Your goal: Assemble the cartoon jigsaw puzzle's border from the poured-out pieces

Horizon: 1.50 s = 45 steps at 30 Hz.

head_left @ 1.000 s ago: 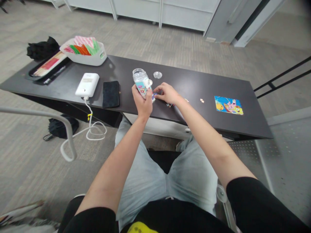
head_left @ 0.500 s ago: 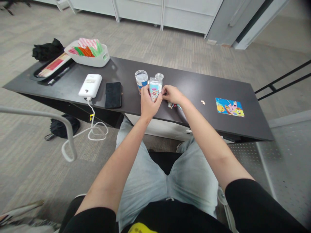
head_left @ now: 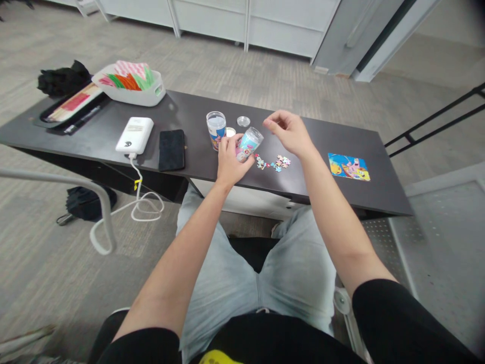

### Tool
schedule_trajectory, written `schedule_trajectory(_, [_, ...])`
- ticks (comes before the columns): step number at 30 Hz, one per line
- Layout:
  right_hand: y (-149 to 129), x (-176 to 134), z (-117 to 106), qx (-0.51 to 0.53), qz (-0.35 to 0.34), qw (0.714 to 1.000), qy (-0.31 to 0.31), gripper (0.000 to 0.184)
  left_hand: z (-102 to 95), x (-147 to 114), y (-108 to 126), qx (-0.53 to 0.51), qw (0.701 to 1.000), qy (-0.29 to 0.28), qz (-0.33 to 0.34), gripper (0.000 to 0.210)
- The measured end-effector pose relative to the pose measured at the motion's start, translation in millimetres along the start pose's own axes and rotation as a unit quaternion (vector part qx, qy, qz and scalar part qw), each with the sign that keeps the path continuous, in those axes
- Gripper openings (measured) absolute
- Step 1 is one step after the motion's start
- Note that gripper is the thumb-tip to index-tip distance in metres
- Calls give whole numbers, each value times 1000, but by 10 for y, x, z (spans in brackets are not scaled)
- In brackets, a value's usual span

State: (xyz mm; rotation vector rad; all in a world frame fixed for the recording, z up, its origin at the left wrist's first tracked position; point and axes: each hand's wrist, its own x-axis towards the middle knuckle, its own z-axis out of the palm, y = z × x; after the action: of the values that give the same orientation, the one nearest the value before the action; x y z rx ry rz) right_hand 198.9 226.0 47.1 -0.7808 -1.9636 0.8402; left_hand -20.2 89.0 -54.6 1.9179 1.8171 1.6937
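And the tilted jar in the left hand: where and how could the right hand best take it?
Probably around the upper part of the tilted jar, just below its clear end, coming from the right. That end leans rightward and stands free, while the left hand wraps the lower part. The right hand is on that open side.

Your only view comes from the camera on your head, above and behind your fingers (head_left: 270, 124), facing forward and steeply down. It stands back far enough to hold both forearms (head_left: 337, 217) and your lap (head_left: 227, 268) on the near side of the fingers, nearly all the bench (head_left: 333, 134) around and beneath them, and, well beyond them, the floor (head_left: 212, 65) and white cabinets (head_left: 208, 20) along the top edge.
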Motion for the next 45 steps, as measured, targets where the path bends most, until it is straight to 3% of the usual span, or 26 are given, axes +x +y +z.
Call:
schedule_trajectory(3, [104,-390,-327,-82,30,994,64,81,35,10,-36,-10,1000,13,-10,76])
schedule_trajectory(5, [209,-750,-530,-197,83,973,83,82,61,16,-65,-18,1000,15,-12,76])
schedule_trajectory(7, [281,-1110,-625,-308,180,934,35,98,85,22,-100,-22,1000,20,-9,76])
schedule_trajectory(9, [297,-1385,-582,-349,254,901,-39,116,105,27,-140,-24,999,28,-6,78])
schedule_trajectory(11, [268,-1518,-433,-353,254,897,-78,126,121,32,-180,-29,999,35,-3,79])
schedule_trajectory(15, [154,-1397,-19,-317,193,921,-113,134,130,35,-234,-30,999,38,5,78])
schedule_trajectory(18, [79,-1160,254,-321,166,920,-152,138,124,37,-243,-17,999,42,3,78])
schedule_trajectory(20, [54,-1016,385,-322,129,922,-169,126,121,39,-243,-12,999,43,-2,78])
schedule_trajectory(23, [61,-870,483,-310,71,930,-184,86,120,43,-241,-13,999,38,-20,77])
schedule_trajectory(26, [102,-824,480,-298,43,936,-181,54,122,45,-239,-8,999,41,-33,75])
schedule_trajectory(30, [146,-842,438,-297,35,939,-170,43,125,43,-247,5,998,50,-28,73])
schedule_trajectory(36, [169,-817,393,-307,22,935,-176,44,142,43,-284,3,998,60,-16,73])
schedule_trajectory(40, [213,-855,242,-294,19,942,-164,42,144,38,-306,1,998,56,-16,75])
schedule_trajectory(45, [324,-1059,-70,-299,40,946,-122,80,141,32,-322,2,999,44,-14,77])
